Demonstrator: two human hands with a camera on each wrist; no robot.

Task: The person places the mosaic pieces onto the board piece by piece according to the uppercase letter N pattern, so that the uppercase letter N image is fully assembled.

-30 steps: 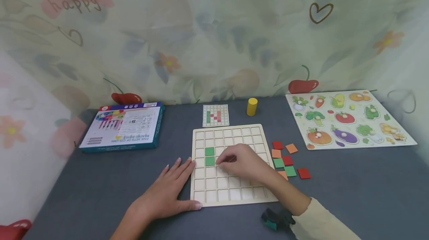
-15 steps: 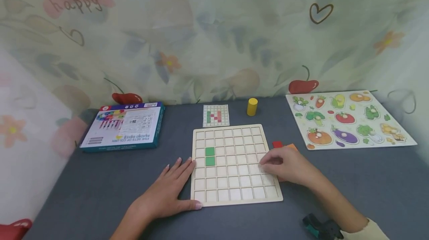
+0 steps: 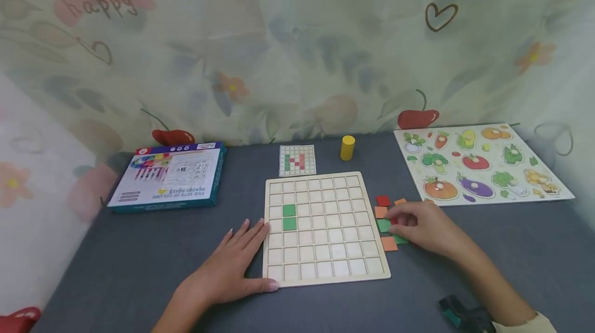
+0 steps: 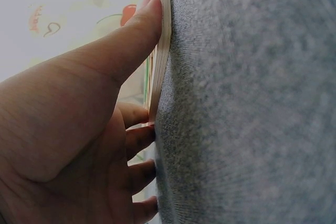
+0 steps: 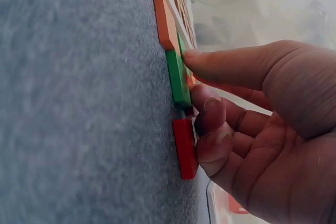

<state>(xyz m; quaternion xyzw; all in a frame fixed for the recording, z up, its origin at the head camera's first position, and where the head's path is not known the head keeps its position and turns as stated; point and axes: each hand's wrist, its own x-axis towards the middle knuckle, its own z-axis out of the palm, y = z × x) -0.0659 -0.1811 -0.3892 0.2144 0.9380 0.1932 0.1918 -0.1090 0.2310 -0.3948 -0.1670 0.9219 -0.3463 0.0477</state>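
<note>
A pale wooden grid board lies on the dark cloth, with two green square tiles one above the other in its cells. My left hand rests flat, fingertips at the board's left edge and thumb by its near corner. Over the loose tiles right of the board is my right hand, its thumb and index finger apart around a green tile and a mostly hidden red one. In the right wrist view, the thumb is close to a green tile; a red tile lies beneath the other fingertips.
Behind the board lie a small pattern card and a standing yellow cylinder. A boxed set is at the left, a vegetable puzzle board at the right. Orange tiles and a red tile border the grid board.
My right hand has moved right, from beside the green tiles on the board to the loose tiles, and its fingers have parted. The left hand has stayed put.
</note>
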